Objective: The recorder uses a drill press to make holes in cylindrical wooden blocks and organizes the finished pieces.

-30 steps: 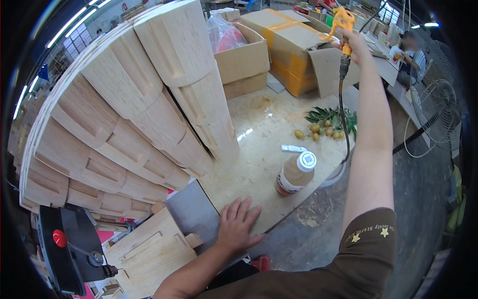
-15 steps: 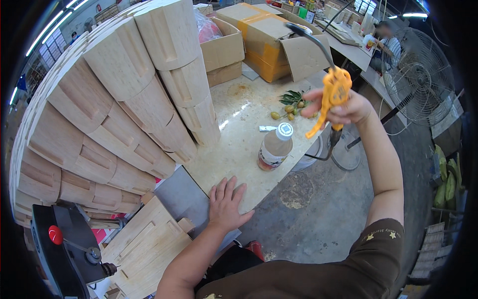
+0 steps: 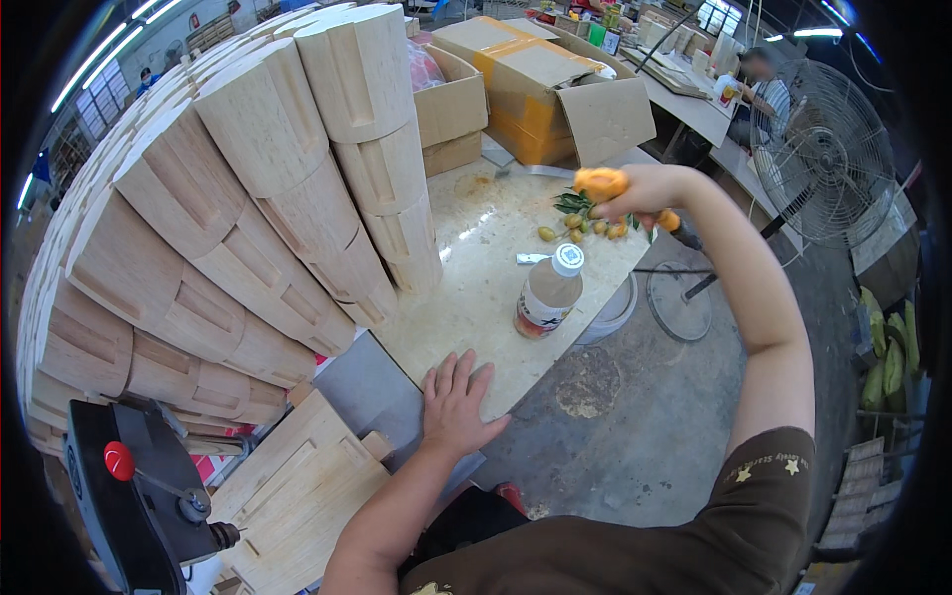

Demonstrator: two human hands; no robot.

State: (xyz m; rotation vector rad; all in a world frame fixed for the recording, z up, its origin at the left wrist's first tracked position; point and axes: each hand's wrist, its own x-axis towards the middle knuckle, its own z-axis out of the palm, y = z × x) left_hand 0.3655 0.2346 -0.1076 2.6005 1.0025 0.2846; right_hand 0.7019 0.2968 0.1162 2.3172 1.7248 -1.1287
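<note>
My right hand (image 3: 640, 193) is closed around an orange air blow gun (image 3: 600, 181), out over the far right part of the pale tabletop (image 3: 461, 327). Its thin nozzle points left, and a dark hose hangs off the right side. Just under that hand lie small yellow-green fruits (image 3: 575, 235) with leaves. Flat on the near end of the tabletop rests my left hand (image 3: 458, 405), fingers spread and holding nothing. Between the two hands stands a clear plastic bottle (image 3: 548, 297) with a white cap, beside a small white packet (image 3: 533, 258).
Tall stacks of curved wooden blocks (image 3: 283, 169) rise on the left. A dark drill press (image 3: 139, 496) with a red knob stands over a wooden board (image 3: 297, 486). Cardboard boxes (image 3: 526, 89) sit at the back. A fan (image 3: 823, 149), a white bucket (image 3: 607, 312) and a seated person (image 3: 764, 99) are right.
My right hand has swung the air blow gun down and left, from upright to lying sideways over the fruits. My left hand stays flat on the tabletop.
</note>
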